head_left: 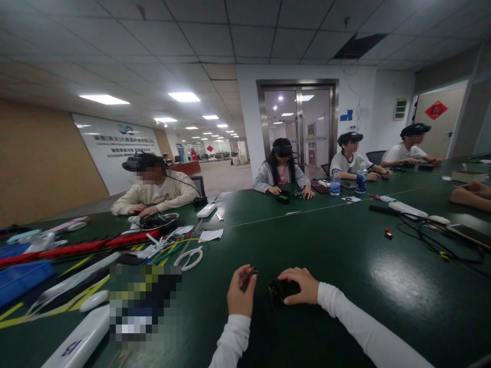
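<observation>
My left hand point(241, 290) is raised a little over the dark green table point(299, 240), thumb and fingers pinched around a small dark piece point(253, 271) whose kind is too small to tell. To its right, my right hand point(303, 287) curves its thumb and fingers round the side of a black object point(276, 292) with an uneven outline. It appears to rest on the table, and its details are lost in shadow. A short gap separates the two hands.
Left lie cables point(190, 259), a blue tray point(26, 281) and a white power strip-like case point(79, 340). A small red-and-black part point(388, 233) and black cable point(422, 235) lie right. Water bottles point(361, 181) stand farther back. Several people wearing headsets sit around the table.
</observation>
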`<state>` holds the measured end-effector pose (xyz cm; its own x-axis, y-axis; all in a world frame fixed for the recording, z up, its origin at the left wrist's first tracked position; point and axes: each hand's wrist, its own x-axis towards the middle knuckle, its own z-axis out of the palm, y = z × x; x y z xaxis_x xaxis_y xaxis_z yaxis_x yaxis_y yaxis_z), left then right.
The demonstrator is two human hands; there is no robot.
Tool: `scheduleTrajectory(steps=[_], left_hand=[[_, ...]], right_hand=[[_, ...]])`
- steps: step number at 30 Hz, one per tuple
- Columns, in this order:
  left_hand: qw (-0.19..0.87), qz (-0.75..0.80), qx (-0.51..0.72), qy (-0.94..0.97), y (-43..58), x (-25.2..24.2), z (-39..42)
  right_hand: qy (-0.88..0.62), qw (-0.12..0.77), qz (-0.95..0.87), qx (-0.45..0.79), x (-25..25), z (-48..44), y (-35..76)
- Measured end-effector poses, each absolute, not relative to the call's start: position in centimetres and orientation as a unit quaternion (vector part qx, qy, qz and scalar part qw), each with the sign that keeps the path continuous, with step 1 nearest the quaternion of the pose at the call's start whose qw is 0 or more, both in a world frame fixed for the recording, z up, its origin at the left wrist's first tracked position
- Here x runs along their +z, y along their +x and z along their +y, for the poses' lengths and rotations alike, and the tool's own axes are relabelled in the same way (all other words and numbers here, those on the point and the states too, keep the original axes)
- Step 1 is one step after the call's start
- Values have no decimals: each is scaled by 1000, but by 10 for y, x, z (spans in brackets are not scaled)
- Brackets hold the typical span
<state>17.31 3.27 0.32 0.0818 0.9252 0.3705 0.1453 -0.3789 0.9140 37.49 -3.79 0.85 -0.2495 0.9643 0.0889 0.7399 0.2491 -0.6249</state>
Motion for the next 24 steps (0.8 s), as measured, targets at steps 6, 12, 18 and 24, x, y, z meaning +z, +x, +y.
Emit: scheduleTrajectory(steps=[6,12,18,24], left_hand=[[364,427,594,576,168,3,38],[301,313,419,797,183,4,13],[213,287,257,898,191,9,-2],[163,385,259,870,156,5,35]], right_hand=[[-567,255,-743,247,12,-41,375],[-528,308,-757,233,4,-39,377],[-515,358,-724,286,-6,-32,380],[-501,386,-699,334,-7,-35,381]])
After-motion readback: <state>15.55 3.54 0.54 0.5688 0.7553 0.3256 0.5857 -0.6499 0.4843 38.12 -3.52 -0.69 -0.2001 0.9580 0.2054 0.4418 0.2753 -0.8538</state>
